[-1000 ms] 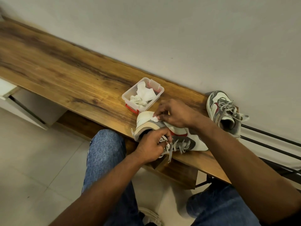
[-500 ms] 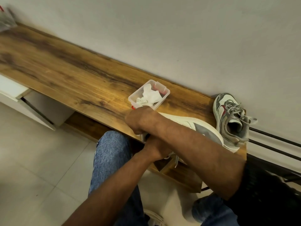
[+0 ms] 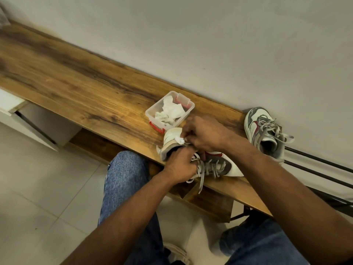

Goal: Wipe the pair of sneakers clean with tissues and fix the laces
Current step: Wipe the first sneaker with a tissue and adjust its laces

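Note:
A white, grey and red sneaker (image 3: 227,165) lies on its side at the front edge of the wooden bench (image 3: 80,87). My left hand (image 3: 181,165) grips it at the collar, fingers curled into the opening. My right hand (image 3: 205,133) pinches a small white tissue (image 3: 180,139) against the sneaker's heel. Grey laces (image 3: 201,178) hang loose over the bench edge. The second sneaker (image 3: 265,131) stands by the wall at the right, laces loose.
A clear plastic box (image 3: 152,111) with red clips holds crumpled tissues just behind the heel. The wall runs along the back of the bench. Black metal rails (image 3: 321,165) extend right. My knees in jeans sit below the bench over a tiled floor.
My right hand, which reached across to the heel side half a second ago, has drawn back and now presses the tissue on the heel. The left hand keeps its hold.

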